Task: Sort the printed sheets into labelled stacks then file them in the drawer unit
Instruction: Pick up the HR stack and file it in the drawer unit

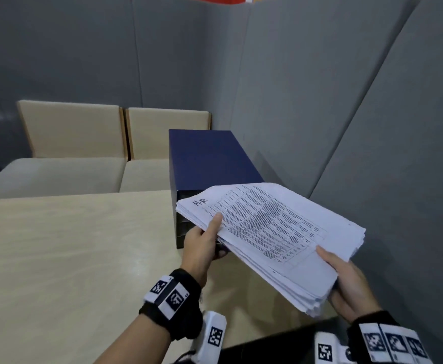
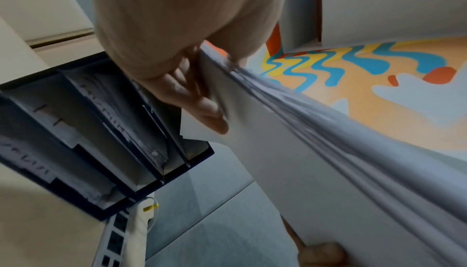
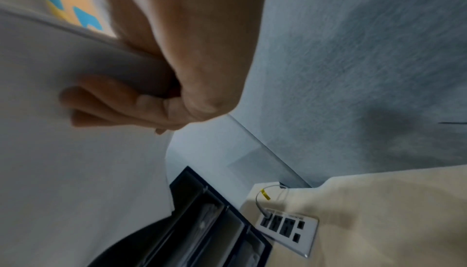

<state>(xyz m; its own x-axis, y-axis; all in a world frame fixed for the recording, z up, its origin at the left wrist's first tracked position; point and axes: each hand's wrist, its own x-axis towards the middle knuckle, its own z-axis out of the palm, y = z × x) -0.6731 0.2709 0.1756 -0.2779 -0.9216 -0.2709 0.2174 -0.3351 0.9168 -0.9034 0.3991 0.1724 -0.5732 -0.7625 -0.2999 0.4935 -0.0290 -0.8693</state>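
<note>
Now both hands pinch the paper stack [image 1: 273, 232]: left hand [image 1: 202, 245] at far-left edge, right hand [image 1: 346, 285] at near corner; drawer unit [image 1: 204, 158] just beyond left hand, stack's long axis skewed w/ its slots.

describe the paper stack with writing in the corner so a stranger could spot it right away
Start at the pale table, then its far right corner where the dark blue drawer unit stands. Just in front, the left hand and right hand hold a thick stack: white sheets, printed table on top, "HR" handwritten in one corner.
</note>
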